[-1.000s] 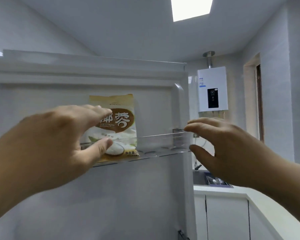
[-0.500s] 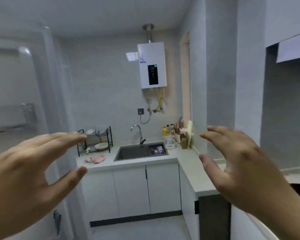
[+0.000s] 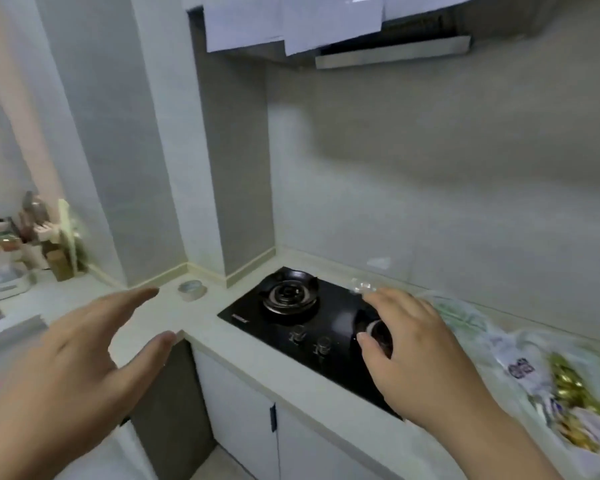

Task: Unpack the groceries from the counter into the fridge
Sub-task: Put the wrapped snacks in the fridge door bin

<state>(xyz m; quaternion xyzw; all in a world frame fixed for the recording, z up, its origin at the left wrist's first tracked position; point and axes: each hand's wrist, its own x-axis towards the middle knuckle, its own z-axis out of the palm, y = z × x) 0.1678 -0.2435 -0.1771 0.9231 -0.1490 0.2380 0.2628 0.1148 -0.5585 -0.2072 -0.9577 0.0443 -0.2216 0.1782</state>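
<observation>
Here, bench [image 3: 250, 358]: a pale L-shaped top that turns a corner at the left. The groceries lie along its right end, up to the right edge of the view.
Hob [image 3: 291, 306]: black glass set into the bench between the inner corner and the groceries. The view is blurred, so fine detail is lost.
Grocery bags [image 3: 520, 368]: thin, see-through plastic, slumped flat on the bench just right of the hob. They look soft and shapeless, likely slippery, and apt to sag or spill from the mouth. It would be best to gather the neck or loose top and put the other hand under the load.
Gold-wrapped pieces [image 3: 575, 400]: many small items packed in the nearest bag. I judge them light singly but a fair weight together, and liable to shift, so lift the bag whole rather than pinch one side.
Left hand [image 3: 84, 358]: held out over the bench's front corner, palm turned inward, fingers straight and thumb spread. The grip is open and empty.
Right hand [image 3: 420, 358]: reaching over the right side of the hob, back upward, fingers loosely bent. The grip is slack and holds nothing. It is near the bags but not touching them.
Small round dish [image 3: 192, 289]: sits near the back of the bench, left of the hob, well apart from the groceries.
</observation>
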